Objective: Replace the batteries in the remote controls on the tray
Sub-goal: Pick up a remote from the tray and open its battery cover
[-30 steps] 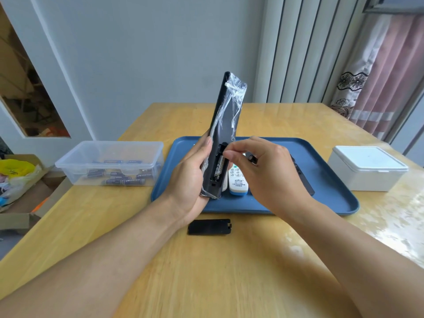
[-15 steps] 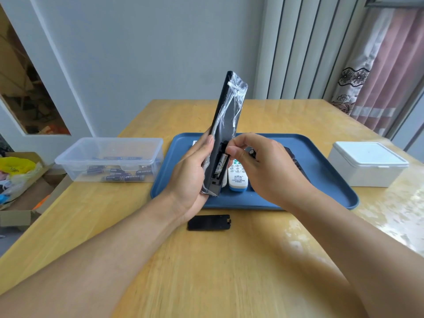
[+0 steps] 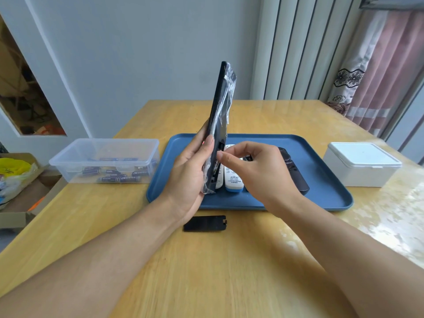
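Your left hand grips the black remote upright over the tray near edge, your right hand fingertips pinching at its battery bay, one battery cover on the table near the tray edge, two boxes flanking.

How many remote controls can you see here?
4, maybe more hidden behind the hands. One long black remote is held upright by the left hand. On the blue tray lie two white remotes and a black remote.
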The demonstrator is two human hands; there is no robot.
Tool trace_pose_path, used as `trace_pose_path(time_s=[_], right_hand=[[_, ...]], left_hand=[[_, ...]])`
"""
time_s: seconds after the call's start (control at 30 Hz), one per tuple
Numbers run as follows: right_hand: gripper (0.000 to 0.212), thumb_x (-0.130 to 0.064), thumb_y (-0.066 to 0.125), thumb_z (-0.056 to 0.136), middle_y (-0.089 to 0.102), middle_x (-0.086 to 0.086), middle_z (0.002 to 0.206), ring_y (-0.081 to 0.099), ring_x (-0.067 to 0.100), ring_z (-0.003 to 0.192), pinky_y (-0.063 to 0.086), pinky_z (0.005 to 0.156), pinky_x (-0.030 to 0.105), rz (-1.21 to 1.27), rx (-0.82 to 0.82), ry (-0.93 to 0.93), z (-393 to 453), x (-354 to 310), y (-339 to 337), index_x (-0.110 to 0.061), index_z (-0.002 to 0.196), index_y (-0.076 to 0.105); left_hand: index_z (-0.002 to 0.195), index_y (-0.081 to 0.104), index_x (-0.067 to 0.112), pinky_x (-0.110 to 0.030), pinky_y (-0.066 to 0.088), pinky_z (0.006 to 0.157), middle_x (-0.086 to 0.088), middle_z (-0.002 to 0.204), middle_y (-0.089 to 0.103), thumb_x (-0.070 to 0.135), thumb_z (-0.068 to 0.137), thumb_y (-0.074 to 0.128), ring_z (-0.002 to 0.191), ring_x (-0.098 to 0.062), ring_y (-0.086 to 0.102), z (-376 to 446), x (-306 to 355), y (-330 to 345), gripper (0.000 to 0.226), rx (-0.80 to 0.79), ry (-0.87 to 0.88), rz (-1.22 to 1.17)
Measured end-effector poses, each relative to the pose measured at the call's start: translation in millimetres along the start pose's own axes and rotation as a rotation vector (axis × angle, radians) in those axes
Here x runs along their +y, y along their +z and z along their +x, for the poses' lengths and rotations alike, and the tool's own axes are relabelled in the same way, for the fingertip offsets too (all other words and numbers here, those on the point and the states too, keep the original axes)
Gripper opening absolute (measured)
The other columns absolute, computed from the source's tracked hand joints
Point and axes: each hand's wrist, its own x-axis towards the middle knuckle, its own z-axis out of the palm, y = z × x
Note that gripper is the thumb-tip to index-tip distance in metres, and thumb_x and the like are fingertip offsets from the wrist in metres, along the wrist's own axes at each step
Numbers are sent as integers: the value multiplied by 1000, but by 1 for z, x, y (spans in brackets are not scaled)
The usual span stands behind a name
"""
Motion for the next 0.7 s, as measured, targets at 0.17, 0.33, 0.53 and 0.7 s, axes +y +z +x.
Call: trace_pose_path(time_s=[0.17,0.33,0.53,0.7], right_hand=[[16,-35,76,86,54,-21,49,48,-2,41,28,45,8,41,-20,40,1,0,1,-21,79,75],[13,-26,70,90,48,-17,45,38,4,36,28,43,11,169,-42,120,-4,-4,4,-18,81,75],[11,-12,50,95,71,10,76,15,15,48,13,45,26,586,-103,326,3,-15,-1,-14,84,52],[18,-18,51,97,32,2,59,21,18,52,17,43,25,595,-247,340,1,-12,1,-18,79,57]], left_hand=[[149,48,26,-45,29,121,7,147,56,20,104,50,141,-18,46,1,-3,-2,45,-2,63,70],[148,50,25,-43,35,118,6,144,59,20,106,47,136,-15,52,0,-1,2,42,18,52,63],[128,61,15,-35,55,83,-18,105,75,36,108,41,99,-32,68,5,10,-2,36,250,-103,-56],[113,62,8,-36,58,75,-9,76,74,21,105,49,78,-26,69,7,23,-7,20,359,-183,-103]])
